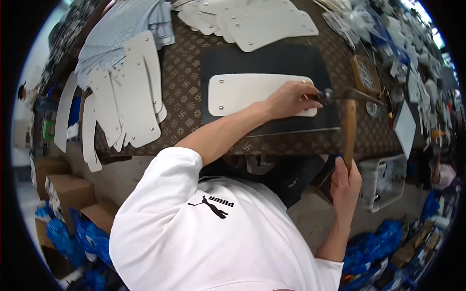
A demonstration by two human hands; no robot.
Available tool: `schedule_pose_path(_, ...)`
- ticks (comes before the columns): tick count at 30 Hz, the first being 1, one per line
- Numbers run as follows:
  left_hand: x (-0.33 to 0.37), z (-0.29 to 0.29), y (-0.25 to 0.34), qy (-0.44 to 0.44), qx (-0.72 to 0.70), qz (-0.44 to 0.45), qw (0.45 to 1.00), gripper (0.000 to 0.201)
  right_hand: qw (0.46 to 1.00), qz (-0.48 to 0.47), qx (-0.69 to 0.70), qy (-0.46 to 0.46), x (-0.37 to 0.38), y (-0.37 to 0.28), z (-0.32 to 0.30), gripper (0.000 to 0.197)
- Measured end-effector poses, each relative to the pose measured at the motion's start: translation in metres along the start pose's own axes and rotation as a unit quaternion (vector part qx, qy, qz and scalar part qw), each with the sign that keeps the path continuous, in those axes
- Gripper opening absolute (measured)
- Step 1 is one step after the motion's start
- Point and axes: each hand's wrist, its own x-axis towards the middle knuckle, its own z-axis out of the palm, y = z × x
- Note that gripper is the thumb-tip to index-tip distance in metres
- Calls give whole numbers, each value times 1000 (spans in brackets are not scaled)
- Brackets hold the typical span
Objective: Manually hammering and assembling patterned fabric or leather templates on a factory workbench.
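Observation:
A white rounded panel [242, 94] lies flat on a black mat [262, 60], with two metal studs at its left end. Over the panel's right end, my left hand [293, 99] is closed in a pinch; whatever is between the fingertips is too small and too covered to make out. My right hand [347, 182] grips the wooden handle of a hammer [349, 128] just past the table's near edge. The hammer stands upright in the view, its metal head close to the right of my left fingertips.
More studded white panels [143, 97] lie fanned at left, beside grey-blue sheets [114, 36]. Another white pile [262, 24] sits at the back. A wooden block [365, 75] and tools crowd the table's right side. Below stand a plastic crate [383, 182] and cardboard boxes [70, 191].

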Motion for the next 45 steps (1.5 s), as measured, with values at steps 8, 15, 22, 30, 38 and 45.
schedule_pose_path(8,-27,-101,14,36,7,-227,973,52,955,56,274,100,53,33,31,27)
schedule_pose_path(15,-79,-176,17,-92,391,-238,884,79,951,-15,261,166,121,51,55,27)
schedule_pose_path(22,-47,-202,0,-192,310,-313,877,67,955,-122,161,218,143,79,66,22)
schedule_pose_path(30,13,-282,16,315,431,-86,841,59,962,-79,190,177,126,73,59,27)
schedule_pose_path(38,-216,-339,78,244,450,-521,683,79,966,-48,166,195,121,50,67,27)
schedule_pose_path(45,-232,-287,58,201,445,-583,649,102,963,-45,75,256,136,74,64,34)
